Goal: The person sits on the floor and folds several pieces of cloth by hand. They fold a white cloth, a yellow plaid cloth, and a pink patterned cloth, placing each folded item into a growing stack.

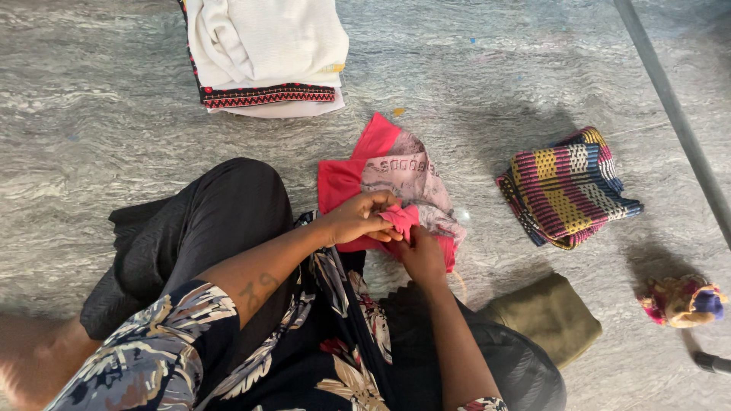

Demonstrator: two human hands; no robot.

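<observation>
We sit on the grey marbled floor [99, 99], legs in black trousers and a dark floral top below us. Our left hand [363, 217] is curled, its fingers pinching a bunched fold of the pink cloth [346, 183], thumb side toward us. Our right hand [420, 255] meets it from below, fingers closed on the same fold, so the two hands sit just beside each other, almost touching, over the near edge of the cloth. The cloth itself lies on the floor right in front of our lap, partly spread, with a paler lacy patch [403, 173] across its middle.

Ahead and to the left lies a pile [266, 46] of folded white cloths, with a red and black patterned band along its lower edge. To the right, well apart from our hands, lies a striped cloth [567, 186], folded. Near our right knee rests an olive cloth [552, 316], also folded. Further right lies a small rag bundle [681, 301]. A grey bar [670, 99] runs slantwise along the right edge.
</observation>
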